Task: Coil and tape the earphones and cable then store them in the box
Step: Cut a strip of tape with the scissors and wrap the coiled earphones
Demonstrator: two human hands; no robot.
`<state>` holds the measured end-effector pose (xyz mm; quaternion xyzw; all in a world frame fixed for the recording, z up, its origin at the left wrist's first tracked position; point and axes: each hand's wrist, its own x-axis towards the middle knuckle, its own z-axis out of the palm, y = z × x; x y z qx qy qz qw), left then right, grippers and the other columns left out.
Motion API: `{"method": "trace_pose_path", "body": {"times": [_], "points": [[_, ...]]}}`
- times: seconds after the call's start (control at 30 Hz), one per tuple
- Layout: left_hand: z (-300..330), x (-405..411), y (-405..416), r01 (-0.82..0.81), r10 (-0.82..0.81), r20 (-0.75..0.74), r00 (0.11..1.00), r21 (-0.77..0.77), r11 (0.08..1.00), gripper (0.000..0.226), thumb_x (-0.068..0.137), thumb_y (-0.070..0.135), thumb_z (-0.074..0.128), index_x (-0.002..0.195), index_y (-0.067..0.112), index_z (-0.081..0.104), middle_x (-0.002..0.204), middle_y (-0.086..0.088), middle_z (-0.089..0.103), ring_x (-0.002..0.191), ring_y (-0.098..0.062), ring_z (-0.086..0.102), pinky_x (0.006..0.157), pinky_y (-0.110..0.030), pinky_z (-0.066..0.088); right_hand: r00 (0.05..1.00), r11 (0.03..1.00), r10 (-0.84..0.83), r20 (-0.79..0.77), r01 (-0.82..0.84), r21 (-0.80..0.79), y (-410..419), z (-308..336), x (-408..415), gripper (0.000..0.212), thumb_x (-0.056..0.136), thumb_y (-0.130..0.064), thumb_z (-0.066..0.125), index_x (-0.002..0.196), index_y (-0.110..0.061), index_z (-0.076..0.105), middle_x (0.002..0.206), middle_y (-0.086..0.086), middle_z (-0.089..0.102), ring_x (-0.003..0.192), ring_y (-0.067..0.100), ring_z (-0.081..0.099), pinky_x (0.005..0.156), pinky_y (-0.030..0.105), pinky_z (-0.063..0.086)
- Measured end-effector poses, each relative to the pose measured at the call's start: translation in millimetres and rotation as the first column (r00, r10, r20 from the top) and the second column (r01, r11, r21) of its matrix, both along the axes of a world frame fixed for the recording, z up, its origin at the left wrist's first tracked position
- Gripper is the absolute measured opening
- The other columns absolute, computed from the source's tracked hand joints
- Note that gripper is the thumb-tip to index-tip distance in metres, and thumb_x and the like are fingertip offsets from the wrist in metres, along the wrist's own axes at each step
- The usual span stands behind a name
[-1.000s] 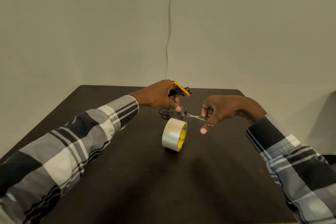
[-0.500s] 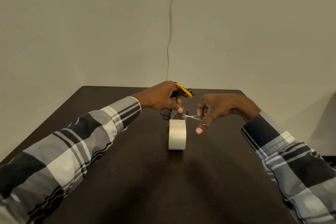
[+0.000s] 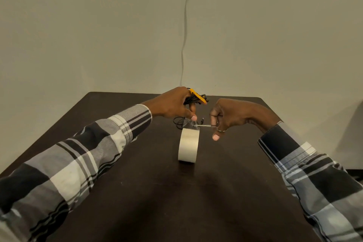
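My left hand [image 3: 174,105] grips the coiled earphones [image 3: 196,98] and pinches the tape strip [image 3: 189,124] above the roll [image 3: 188,145], my right hand [image 3: 225,116] clasps scissors [image 3: 204,125]; a slack strip could fold onto itself.

Tape roll [image 3: 188,145] stands on table [image 3: 137,192], scissors [image 3: 204,125] just above it.

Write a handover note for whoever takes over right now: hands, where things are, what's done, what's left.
Left hand: holds the coiled black cable bundle with its orange piece, thumb pinching the pulled tape strip.
Right hand: grips small scissors, blades at the strip just above the tape roll.
The roll stands on edge mid-table.
Done: cable coiled, strip pulled.
Left: cut, wrap the tape round the coil, store it. No box in view.
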<state>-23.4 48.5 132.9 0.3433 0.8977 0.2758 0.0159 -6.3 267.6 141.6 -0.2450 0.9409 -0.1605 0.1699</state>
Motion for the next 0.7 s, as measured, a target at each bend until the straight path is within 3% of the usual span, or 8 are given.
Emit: {"method": "trace_pose_path", "body": {"times": [0.23, 0.33, 0.53, 0.7], "points": [[1, 0, -3, 0.018, -0.018, 0.005, 1.0, 0.014, 1.0, 0.05, 0.082, 0.023, 0.079, 0.129, 0.028, 0.063, 0.084, 0.007, 0.074, 0.068, 0.006, 0.058, 0.066, -0.006, 0.038, 0.997, 0.992, -0.041, 0.068, 0.032, 0.12, 7, 3, 8, 0.032, 0.069, -0.041, 0.088, 0.081, -0.022, 0.067, 0.07, -0.014, 0.058, 0.064, 0.002, 0.052, 0.062, 0.017, 0.04], [-1, 0, -2, 0.014, -0.014, 0.016, 1.0, 0.019, 1.0, 0.051, 0.082, 0.023, 0.079, 0.13, 0.028, 0.062, 0.084, 0.008, 0.074, 0.073, 0.005, 0.06, 0.07, -0.01, 0.039, 0.995, 0.993, -0.05, 0.09, 0.04, 0.112, 9, 6, 9, 0.031, 0.07, -0.041, 0.087, 0.083, -0.021, 0.067, 0.069, -0.015, 0.059, 0.064, 0.001, 0.052, 0.063, 0.018, 0.041], [-1, 0, 2, 0.022, -0.022, -0.009, 1.0, 0.014, 1.0, 0.052, 0.081, 0.023, 0.08, 0.129, 0.026, 0.063, 0.081, 0.009, 0.071, 0.068, 0.008, 0.059, 0.064, -0.004, 0.038, 0.993, 0.995, -0.056, 0.101, 0.047, 0.091, 3, 5, 11, 0.031, 0.071, -0.044, 0.087, 0.08, -0.019, 0.07, 0.059, -0.018, 0.062, 0.064, 0.001, 0.054, 0.064, 0.019, 0.041], [0, 3, 3, 0.021, -0.02, -0.008, 1.0, 0.027, 0.999, 0.051, 0.081, 0.023, 0.081, 0.129, 0.026, 0.063, 0.082, 0.009, 0.069, 0.068, 0.01, 0.058, 0.066, -0.003, 0.039, 0.994, 0.997, -0.05, 0.098, 0.043, 0.065, -3, 5, 12, 0.039, 0.07, -0.047, 0.086, 0.084, -0.012, 0.074, 0.069, -0.011, 0.063, 0.069, 0.005, 0.055, 0.067, 0.023, 0.043]]}}
